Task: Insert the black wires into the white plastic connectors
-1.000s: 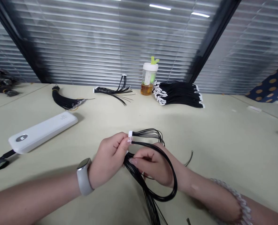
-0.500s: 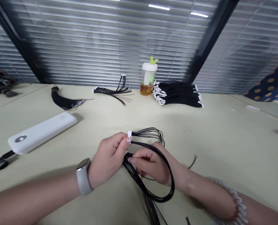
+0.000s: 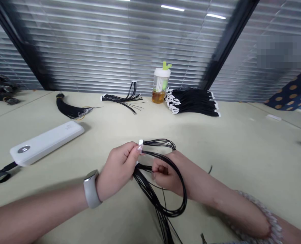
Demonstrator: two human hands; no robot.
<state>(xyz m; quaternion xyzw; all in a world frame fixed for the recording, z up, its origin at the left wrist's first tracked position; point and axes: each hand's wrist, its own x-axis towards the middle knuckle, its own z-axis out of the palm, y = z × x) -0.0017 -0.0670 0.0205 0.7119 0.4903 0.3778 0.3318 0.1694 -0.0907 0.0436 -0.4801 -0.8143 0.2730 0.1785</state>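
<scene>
My left hand (image 3: 121,169) is closed around a wire harness, pinching its white connector (image 3: 140,143) between thumb and fingers. Black wires (image 3: 177,211) leave the connector, loop to the right and run down toward the bottom edge. Part of a second white end shows below my left fingers. My right hand (image 3: 169,173) sits inside the loop, its fingers curled tight on a few of the black wires just right of that lower end. The exact grip of the right fingertips is partly hidden.
A white power bank (image 3: 47,142) lies at left. Along the back are a black wire bundle (image 3: 70,107), a loose harness (image 3: 121,99), a cup with amber liquid (image 3: 160,86) and a stack of harnesses (image 3: 195,101). A dotted bag (image 3: 290,91) stands far right.
My right hand has moved slightly right, away from my left, and its fingers have curled tighter, drawing wires along. The left hand keeps its hold almost in place.
</scene>
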